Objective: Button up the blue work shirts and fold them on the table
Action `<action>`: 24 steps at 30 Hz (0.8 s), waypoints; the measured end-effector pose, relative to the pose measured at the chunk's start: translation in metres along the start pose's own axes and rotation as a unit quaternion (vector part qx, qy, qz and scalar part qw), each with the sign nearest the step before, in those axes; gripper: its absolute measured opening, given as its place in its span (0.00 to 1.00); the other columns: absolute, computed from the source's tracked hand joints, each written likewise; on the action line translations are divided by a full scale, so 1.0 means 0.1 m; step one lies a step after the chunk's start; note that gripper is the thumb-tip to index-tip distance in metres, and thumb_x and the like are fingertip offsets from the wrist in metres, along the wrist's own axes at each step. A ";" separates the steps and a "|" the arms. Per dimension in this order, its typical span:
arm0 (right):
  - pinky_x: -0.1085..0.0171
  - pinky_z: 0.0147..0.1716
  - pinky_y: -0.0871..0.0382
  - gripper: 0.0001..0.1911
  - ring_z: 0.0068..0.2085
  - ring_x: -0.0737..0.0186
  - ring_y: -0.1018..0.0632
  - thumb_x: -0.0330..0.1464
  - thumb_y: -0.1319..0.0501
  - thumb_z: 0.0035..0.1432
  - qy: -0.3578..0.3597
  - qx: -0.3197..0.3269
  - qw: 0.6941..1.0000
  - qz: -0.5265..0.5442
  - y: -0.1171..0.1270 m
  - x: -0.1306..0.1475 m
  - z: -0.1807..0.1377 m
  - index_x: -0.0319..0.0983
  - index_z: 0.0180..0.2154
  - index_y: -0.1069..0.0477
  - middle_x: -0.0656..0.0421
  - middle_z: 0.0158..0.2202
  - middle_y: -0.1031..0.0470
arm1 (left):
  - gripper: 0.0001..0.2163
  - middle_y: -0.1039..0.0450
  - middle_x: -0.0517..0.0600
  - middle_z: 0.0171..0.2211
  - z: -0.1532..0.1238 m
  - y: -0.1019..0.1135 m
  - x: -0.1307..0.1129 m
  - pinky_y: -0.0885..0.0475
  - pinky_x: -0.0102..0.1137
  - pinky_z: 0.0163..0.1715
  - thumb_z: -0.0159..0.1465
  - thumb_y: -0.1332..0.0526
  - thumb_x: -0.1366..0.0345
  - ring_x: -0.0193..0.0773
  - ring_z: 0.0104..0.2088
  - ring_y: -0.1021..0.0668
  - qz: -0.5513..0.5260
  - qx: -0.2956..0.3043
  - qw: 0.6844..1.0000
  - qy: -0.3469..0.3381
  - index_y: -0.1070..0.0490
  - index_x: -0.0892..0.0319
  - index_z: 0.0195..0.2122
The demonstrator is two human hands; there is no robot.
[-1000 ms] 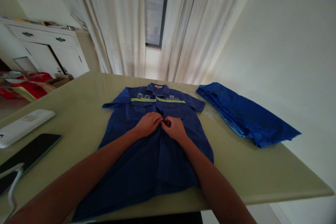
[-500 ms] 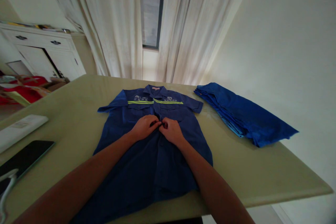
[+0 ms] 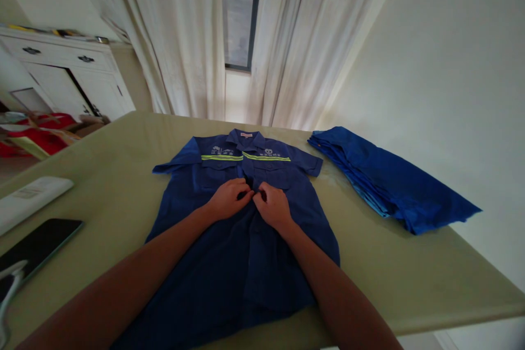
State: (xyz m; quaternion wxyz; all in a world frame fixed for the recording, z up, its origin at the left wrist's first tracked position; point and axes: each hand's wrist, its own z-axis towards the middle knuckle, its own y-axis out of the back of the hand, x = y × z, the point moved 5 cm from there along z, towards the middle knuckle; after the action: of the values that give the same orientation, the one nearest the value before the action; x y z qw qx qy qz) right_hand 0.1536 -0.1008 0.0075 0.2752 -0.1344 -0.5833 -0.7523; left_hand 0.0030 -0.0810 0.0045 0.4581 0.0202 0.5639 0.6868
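Left hand (image 3: 227, 199) / right hand (image 3: 273, 206): fingers curled, apparently pinching placket of limp blue shirt (image 3: 246, 268) | smooth green table (image 3: 389, 262)

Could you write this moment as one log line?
left hand: pinching shirt front | right hand: same spot | shirt: flat on table | blue pile: at right

Pale green table (image 3: 106, 175), blue shirt (image 3: 246, 268), folded blue stack (image 3: 389, 186), dark phone (image 3: 36, 240)
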 end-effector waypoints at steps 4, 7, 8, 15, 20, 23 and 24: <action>0.66 0.30 0.44 0.06 0.27 0.65 0.28 0.34 0.40 0.61 0.013 0.014 0.999 0.033 -0.02 -0.03 0.01 0.41 0.31 0.29 0.62 0.26 0.25 | 0.09 0.29 0.49 0.32 0.00 0.00 0.01 0.33 0.33 0.38 0.69 0.44 0.63 0.39 0.35 0.25 -0.004 -0.001 1.000 0.002 0.26 0.58 0.34; 0.67 0.30 0.43 0.06 0.27 0.65 0.27 0.35 0.38 0.59 0.017 0.027 0.998 0.048 -0.04 -0.06 0.02 0.41 0.31 0.28 0.62 0.25 0.25 | 0.08 0.29 0.49 0.32 0.00 -0.02 0.03 0.33 0.33 0.37 0.68 0.43 0.63 0.39 0.35 0.25 0.008 -0.002 1.000 0.006 0.27 0.58 0.34; 0.67 0.29 0.43 0.05 0.27 0.65 0.27 0.35 0.38 0.59 0.016 0.030 0.998 0.048 -0.04 -0.07 0.02 0.41 0.31 0.27 0.62 0.25 0.25 | 0.07 0.29 0.49 0.32 0.00 -0.02 0.03 0.33 0.33 0.37 0.68 0.42 0.64 0.39 0.35 0.25 0.012 -0.002 1.000 0.007 0.27 0.58 0.34; 0.67 0.29 0.44 0.05 0.26 0.65 0.28 0.34 0.37 0.56 0.004 0.039 0.999 0.019 -0.06 -0.08 0.02 0.41 0.30 0.27 0.61 0.26 0.24 | 0.06 0.27 0.49 0.32 -0.02 -0.03 0.02 0.33 0.34 0.40 0.68 0.41 0.65 0.40 0.36 0.25 0.038 -0.014 0.999 -0.010 0.26 0.58 0.35; 0.66 0.29 0.47 0.02 0.28 0.64 0.28 0.33 0.38 0.56 0.003 0.021 1.000 -0.003 -0.03 -0.04 0.00 0.42 0.32 0.27 0.61 0.27 0.25 | 0.07 0.27 0.49 0.32 -0.01 -0.04 0.03 0.32 0.34 0.39 0.68 0.41 0.65 0.39 0.36 0.24 0.017 -0.013 1.000 0.000 0.25 0.58 0.35; 0.66 0.29 0.48 0.02 0.27 0.65 0.30 0.33 0.38 0.56 0.012 0.010 1.000 -0.005 -0.02 -0.02 0.00 0.42 0.32 0.29 0.62 0.27 0.26 | 0.07 0.27 0.49 0.33 0.00 -0.05 0.05 0.32 0.34 0.39 0.69 0.41 0.64 0.39 0.35 0.23 0.006 -0.004 1.000 0.006 0.25 0.57 0.36; 0.66 0.29 0.48 0.02 0.27 0.65 0.31 0.33 0.38 0.56 0.014 0.008 1.000 -0.006 -0.02 -0.02 0.00 0.42 0.32 0.29 0.62 0.27 0.26 | 0.07 0.26 0.48 0.33 0.00 -0.05 0.05 0.32 0.34 0.39 0.68 0.41 0.64 0.39 0.35 0.23 0.001 -0.003 1.000 0.006 0.25 0.57 0.36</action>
State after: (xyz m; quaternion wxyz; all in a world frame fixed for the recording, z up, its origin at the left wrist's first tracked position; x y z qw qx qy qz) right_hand 0.1543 -0.0995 0.0046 0.2801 -0.1186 -0.5860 -0.7511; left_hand 0.0027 -0.0777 -0.0020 0.4546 0.0153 0.5643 0.6890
